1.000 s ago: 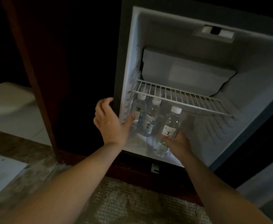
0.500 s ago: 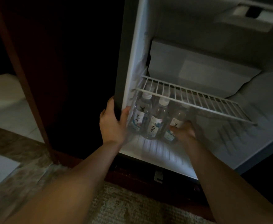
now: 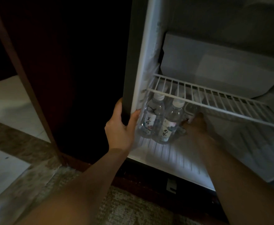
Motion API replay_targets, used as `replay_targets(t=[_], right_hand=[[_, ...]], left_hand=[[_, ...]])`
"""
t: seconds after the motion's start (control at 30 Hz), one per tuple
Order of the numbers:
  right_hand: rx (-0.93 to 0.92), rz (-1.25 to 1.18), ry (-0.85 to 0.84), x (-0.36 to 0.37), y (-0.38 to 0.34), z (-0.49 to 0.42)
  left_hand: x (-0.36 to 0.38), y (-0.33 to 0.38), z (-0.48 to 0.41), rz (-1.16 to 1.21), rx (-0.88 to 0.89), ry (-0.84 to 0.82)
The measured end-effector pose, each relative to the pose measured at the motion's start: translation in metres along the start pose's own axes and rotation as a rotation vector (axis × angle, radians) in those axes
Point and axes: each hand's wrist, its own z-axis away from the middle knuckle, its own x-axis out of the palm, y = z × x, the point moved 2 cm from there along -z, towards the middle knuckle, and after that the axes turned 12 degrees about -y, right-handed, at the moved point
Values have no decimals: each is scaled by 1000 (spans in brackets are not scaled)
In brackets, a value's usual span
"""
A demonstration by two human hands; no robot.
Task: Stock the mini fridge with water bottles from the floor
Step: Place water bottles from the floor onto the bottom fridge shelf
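1. Since a second ago, the right hand point(image 3: 196, 125) has carried the third water bottle point(image 3: 190, 111) from the fridge mouth to deep under the wire shelf point(image 3: 214, 98), just beside the middle bottle point(image 3: 168, 125).
2. Right fingers point(image 3: 184, 122) grip its labelled waist. The left hand point(image 3: 120, 127) clamps the mini fridge point(image 3: 129, 78) frame.
3. Judgement: full and moderately heavy, thin walls yield, possibly slick. Hold it at the label band.
4. Cap, base and far fingertips are hidden.

My left arm bare, stretched forward, wrist straight. Left hand point(image 3: 121, 127) grips mini fridge point(image 3: 129, 62) at left front edge: thumb inside opening, fingers wrapped round outer side. My right arm extended deep into mini fridge, low, toward left rear. Right hand point(image 3: 197, 125), back facing me, holds water bottle point(image 3: 190, 109); thumb on label, fingers mostly hidden.
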Motion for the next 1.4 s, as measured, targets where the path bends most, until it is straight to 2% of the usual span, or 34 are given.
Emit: replay_targets(t=[0.27, 0.37, 0.53, 0.63, 0.8, 0.9, 1.0, 1.1, 1.27, 1.4], right_hand=[[58, -49, -126, 4, 9, 0], [22, -94, -113, 6, 14, 12], [21, 184, 6, 5, 16, 54], [-17, 216, 4, 16, 14, 90], [-99, 182, -197, 58, 7, 135], [-137, 331, -455, 84, -6, 157], [-167, 501, -734, 117, -29, 181], [-206, 644, -853, 153, -56, 206], [-312, 790, -937, 226, -100, 255], [-454, 806, -1020, 279, -132, 311]], left_hand=[[-1, 3, 1, -19, -23, -19], [-3, 8, 1, -49, -32, -16], [-5, 14, 2, -99, -24, -24], [-8, 13, -1, -131, -73, -82], [-32, 8, 0, -257, -134, -302], [-59, 0, 10, -335, -253, -538], [-102, -5, 22, -540, -193, -796], [-155, -11, 37, -684, -248, -971], [-266, -31, 75, -1115, -290, -1101], [-361, -49, 105, -1197, -455, -1061]])
